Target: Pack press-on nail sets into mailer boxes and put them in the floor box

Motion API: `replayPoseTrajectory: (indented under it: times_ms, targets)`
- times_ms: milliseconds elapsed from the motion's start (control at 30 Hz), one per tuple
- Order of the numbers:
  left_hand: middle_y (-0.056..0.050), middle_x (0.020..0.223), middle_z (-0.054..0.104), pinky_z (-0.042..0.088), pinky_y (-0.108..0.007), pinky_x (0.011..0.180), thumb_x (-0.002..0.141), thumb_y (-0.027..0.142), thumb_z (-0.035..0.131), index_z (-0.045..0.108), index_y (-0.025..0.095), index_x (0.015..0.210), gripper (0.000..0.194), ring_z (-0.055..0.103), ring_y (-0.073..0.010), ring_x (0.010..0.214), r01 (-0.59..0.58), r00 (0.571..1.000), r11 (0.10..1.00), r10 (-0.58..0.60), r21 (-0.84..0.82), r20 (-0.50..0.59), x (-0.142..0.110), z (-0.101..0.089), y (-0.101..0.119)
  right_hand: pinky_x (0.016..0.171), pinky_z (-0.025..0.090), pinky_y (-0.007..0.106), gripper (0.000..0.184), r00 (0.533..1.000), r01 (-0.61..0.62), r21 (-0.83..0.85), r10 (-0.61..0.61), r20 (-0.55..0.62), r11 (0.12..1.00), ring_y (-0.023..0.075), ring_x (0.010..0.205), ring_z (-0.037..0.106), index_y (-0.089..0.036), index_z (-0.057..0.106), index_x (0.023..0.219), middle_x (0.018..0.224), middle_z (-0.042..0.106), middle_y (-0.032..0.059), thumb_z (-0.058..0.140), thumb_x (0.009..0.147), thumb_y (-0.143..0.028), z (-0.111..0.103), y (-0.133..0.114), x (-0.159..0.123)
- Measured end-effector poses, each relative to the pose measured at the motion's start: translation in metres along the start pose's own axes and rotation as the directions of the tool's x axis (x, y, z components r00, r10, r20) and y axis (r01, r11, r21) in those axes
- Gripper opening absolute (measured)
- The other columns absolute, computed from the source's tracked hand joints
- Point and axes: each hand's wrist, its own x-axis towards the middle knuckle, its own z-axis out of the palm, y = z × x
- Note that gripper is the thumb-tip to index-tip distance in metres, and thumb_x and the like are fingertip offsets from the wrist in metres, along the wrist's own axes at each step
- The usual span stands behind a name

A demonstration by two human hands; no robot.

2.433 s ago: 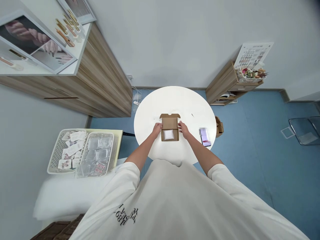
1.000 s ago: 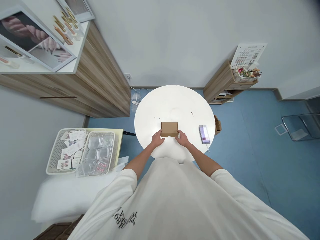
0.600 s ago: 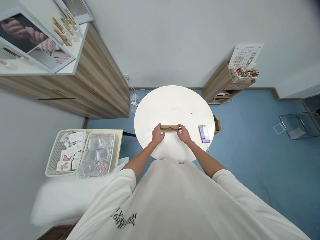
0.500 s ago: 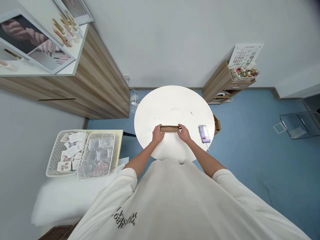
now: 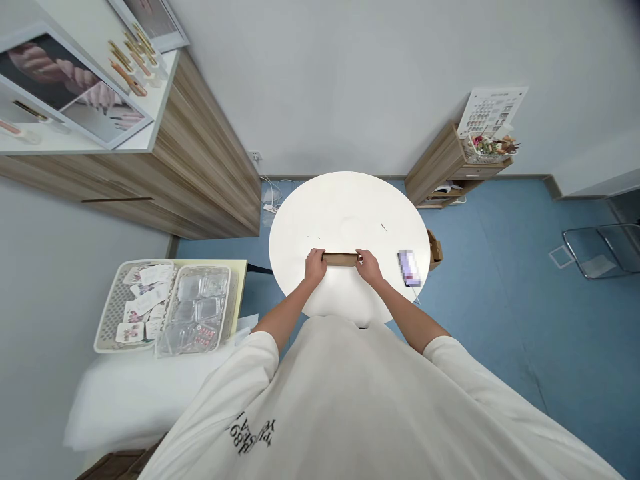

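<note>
Between my hands, over the near half of a round white table (image 5: 345,200), is a small brown cardboard box (image 5: 341,260), long and narrow. My left hand (image 5: 315,265) grips its left end, and my right hand (image 5: 368,267) grips its right end. Fingers lie along the far edge at both ends, and the thumbs are partly hidden. A dark line runs along the box's far edge. To the right of my right hand, a phone (image 5: 409,268) with a pixelated screen lies near the table's edge with a white cable.
Two white baskets, one with cards (image 5: 145,300) and one with clear plastic boxes (image 5: 197,310), stand at left. A wood-grain cabinet (image 5: 210,153) rises beyond them. A small wooden shelf (image 5: 440,167) and an open carton (image 5: 435,251) are right of the table. A metal-framed chair (image 5: 595,247) is far right.
The brown inner face of the box showed more half a second ago; now a flatter front panel faces me. Both hands keep hold of the ends, with slight finger shifts.
</note>
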Motion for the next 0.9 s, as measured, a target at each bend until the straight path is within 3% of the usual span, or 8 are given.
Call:
replayPoseTrajectory:
  times_ms: [167, 267, 433, 567, 733, 833, 900]
  targets:
    - [-0.012, 0.126, 0.06, 0.045, -0.045, 0.107, 0.091, 0.013, 0.047, 0.062, 0.022, 0.133, 0.045, 0.059, -0.0288, 0.116, 0.0, 0.999, 1.0, -0.001, 0.017, 0.051, -0.003, -0.007, 0.007, 0.103, 0.05, 0.042, 0.052, 0.998, 0.022, -0.028, -0.021, 0.058, 0.999, 0.0229, 0.105, 0.063, -0.023, 0.055, 0.142, 0.128, 0.06, 0.0099, 0.046, 0.091, -0.017, -0.003, -0.001, 0.001]
    - [-0.013, 0.136, 0.057, 0.042, -0.048, 0.11, 0.093, 0.016, 0.046, 0.058, 0.023, 0.14, 0.049, 0.054, -0.0318, 0.126, -0.018, 0.997, 0.999, 0.014, 0.05, 0.077, -0.008, -0.012, 0.009, 0.107, 0.046, 0.045, 0.057, 0.995, 0.054, -0.071, -0.048, 0.09, 0.996, 0.0272, 0.12, 0.058, -0.024, 0.044, 0.153, 0.143, 0.053, 0.0124, 0.045, 0.095, -0.025, -0.003, 0.0, -0.006]
    - [-0.015, 0.169, 0.018, 0.024, -0.057, 0.119, 0.088, 0.027, 0.059, 0.026, 0.022, 0.161, 0.08, 0.026, -0.0402, 0.151, -0.119, 0.976, 0.99, 0.101, 0.082, 0.195, -0.027, -0.011, 0.001, 0.105, 0.044, 0.052, 0.088, 0.978, 0.023, -0.183, 0.016, 0.21, 0.983, 0.0387, 0.137, 0.044, -0.028, 0.008, 0.165, 0.17, 0.015, 0.0124, 0.056, 0.094, -0.048, 0.006, 0.006, -0.023]
    - [-0.014, 0.172, 0.005, 0.014, -0.057, 0.123, 0.084, 0.022, 0.062, 0.012, 0.024, 0.164, 0.095, 0.015, -0.0378, 0.156, -0.11, 0.957, 0.983, 0.066, 0.145, 0.282, -0.035, -0.005, -0.005, 0.103, 0.045, 0.052, 0.092, 0.96, -0.001, -0.193, 0.055, 0.273, 0.981, 0.0402, 0.134, 0.048, -0.027, 0.003, 0.166, 0.171, 0.01, 0.0142, 0.057, 0.094, -0.049, 0.013, 0.011, -0.027]
    - [-0.016, 0.169, 0.021, 0.026, -0.053, 0.121, 0.086, 0.018, 0.055, 0.017, 0.021, 0.164, 0.087, 0.028, -0.0337, 0.153, -0.06, 0.98, 0.997, 0.051, 0.041, 0.194, -0.034, -0.004, -0.013, 0.109, 0.042, 0.052, 0.088, 0.984, -0.044, -0.1, 0.06, 0.168, 0.994, 0.0357, 0.145, 0.038, -0.024, -0.002, 0.166, 0.17, 0.015, 0.0134, 0.047, 0.098, -0.051, 0.011, 0.018, -0.032]
    - [-0.017, 0.158, 0.041, 0.037, -0.045, 0.117, 0.089, 0.017, 0.049, 0.035, 0.018, 0.156, 0.069, 0.043, -0.0293, 0.145, 0.172, 0.979, 0.984, -0.165, -0.043, 0.121, -0.034, -0.008, -0.027, 0.111, 0.042, 0.048, 0.077, 0.972, -0.205, 0.008, 0.203, 0.119, 0.979, 0.0305, 0.139, 0.047, -0.019, 0.012, 0.165, 0.166, 0.027, 0.0169, 0.04, 0.1, -0.05, 0.008, 0.029, -0.038]
    - [-0.016, 0.148, 0.054, 0.043, -0.042, 0.112, 0.093, 0.019, 0.048, 0.049, 0.018, 0.146, 0.054, 0.054, -0.0276, 0.135, 0.358, 0.929, 0.926, -0.339, -0.121, 0.149, -0.031, -0.011, -0.035, 0.111, 0.044, 0.044, 0.068, 0.935, -0.341, 0.078, 0.329, 0.132, 0.937, 0.0279, 0.131, 0.055, -0.015, 0.032, 0.16, 0.159, 0.04, 0.0187, 0.037, 0.101, -0.048, 0.007, 0.035, -0.039]
